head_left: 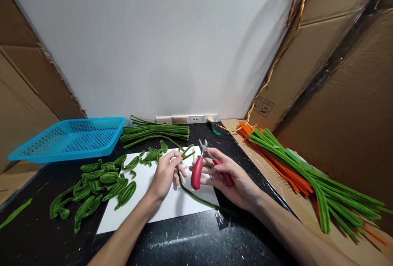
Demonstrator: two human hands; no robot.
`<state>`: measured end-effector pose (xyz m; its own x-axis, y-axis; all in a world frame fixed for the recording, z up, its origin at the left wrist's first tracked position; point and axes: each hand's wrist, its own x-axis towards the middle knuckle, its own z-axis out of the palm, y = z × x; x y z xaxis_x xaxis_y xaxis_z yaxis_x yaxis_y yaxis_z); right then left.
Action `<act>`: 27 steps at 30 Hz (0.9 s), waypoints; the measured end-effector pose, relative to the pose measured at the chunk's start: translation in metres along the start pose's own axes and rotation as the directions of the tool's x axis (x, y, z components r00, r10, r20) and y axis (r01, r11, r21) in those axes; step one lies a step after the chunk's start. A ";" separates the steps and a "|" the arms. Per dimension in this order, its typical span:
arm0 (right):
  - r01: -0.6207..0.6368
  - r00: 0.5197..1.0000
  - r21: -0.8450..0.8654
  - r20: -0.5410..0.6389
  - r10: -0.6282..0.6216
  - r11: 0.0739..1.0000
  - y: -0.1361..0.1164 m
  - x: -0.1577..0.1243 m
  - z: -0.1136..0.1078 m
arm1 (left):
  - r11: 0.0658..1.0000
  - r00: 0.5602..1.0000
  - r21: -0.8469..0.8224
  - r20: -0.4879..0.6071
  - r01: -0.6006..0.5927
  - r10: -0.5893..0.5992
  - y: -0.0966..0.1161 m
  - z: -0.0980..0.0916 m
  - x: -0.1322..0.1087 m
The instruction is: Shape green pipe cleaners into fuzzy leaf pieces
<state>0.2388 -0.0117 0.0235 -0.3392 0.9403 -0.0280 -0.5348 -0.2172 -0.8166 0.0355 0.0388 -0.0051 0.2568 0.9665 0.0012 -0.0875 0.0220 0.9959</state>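
Observation:
My right hand (236, 178) holds a pair of red-handled cutting pliers (197, 174), jaws up and handles spread apart. My left hand (166, 176) is closed in a pinch on a green pipe cleaner (196, 197), whose long end curves down to the right over the white paper (135, 212). Bent green ends poke out above the left fingers, towards the plier jaws. Just behind the pliers a small pale wooden stick (194, 154) shows in part. Left of my left hand, several leaf-shaped loops of green pipe cleaner (109, 177) lie on the paper and the black table.
A blue perforated basket (106, 150) stands at the back left. Behind the paper lies a bundle of dark green pipe cleaners (156, 130), near wall sockets (195, 119). Bright green (307, 176) and orange pipe cleaners (285, 174) lie on cardboard at right. Cardboard walls flank both sides.

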 end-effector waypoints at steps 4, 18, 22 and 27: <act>-0.015 0.999 0.081 0.048 0.012 0.997 -0.004 0.000 -0.002 | 0.990 0.992 0.074 -0.031 -0.116 0.119 0.001 0.002 -0.001; 0.015 0.998 -0.047 0.058 -0.013 0.999 -0.001 0.001 -0.002 | 0.957 0.983 -0.275 0.177 0.089 -0.040 0.016 0.004 -0.012; 0.141 0.986 -0.352 -0.031 -0.162 0.925 0.003 0.005 -0.010 | 0.956 0.989 -0.281 0.137 0.089 -0.052 0.018 0.004 -0.012; 0.196 0.910 -0.850 -0.028 -0.413 0.488 0.003 0.004 -0.018 | 0.965 0.988 -0.249 0.147 0.081 -0.045 0.017 0.004 -0.012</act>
<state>0.2497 -0.0039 0.0111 -0.0665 0.9529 0.2959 0.3308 0.3009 -0.8945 0.0348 0.0263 0.0123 0.3993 0.9163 -0.0301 -0.3030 0.1629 0.9390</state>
